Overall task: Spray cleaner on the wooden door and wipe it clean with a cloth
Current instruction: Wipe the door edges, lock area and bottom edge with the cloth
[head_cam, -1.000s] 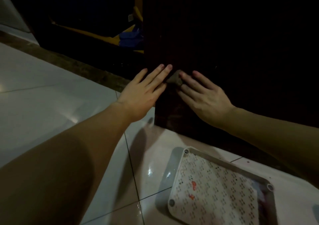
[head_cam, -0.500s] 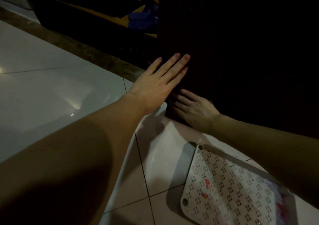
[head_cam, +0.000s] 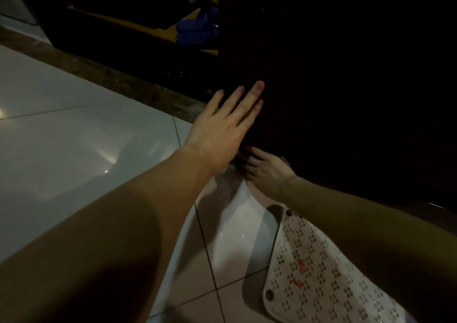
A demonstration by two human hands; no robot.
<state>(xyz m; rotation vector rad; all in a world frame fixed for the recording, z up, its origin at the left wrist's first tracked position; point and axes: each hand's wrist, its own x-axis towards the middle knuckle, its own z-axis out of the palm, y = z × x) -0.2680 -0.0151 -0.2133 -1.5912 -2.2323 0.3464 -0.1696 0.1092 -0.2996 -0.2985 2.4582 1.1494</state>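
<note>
The dark wooden door [head_cam: 333, 75] fills the upper right, and its left edge stands just above the floor. My left hand [head_cam: 222, 129] lies flat and open against that edge, fingers pointing up. Lower down, my right hand [head_cam: 267, 171] presses a small dark cloth [head_cam: 241, 155] against the door's bottom corner. Its fingers cover most of the cloth. I see no spray bottle.
Glossy white floor tiles [head_cam: 74, 137] spread to the left and below. A brown threshold strip [head_cam: 111, 75] runs diagonally to the doorway. A white perforated plastic tray [head_cam: 321, 273] lies on the floor at lower right. Something blue [head_cam: 197, 30] sits in the dark beyond the door.
My right hand has slid the cloth down the door from beside my left hand to the bottom corner. My left hand has stayed flat on the door edge.
</note>
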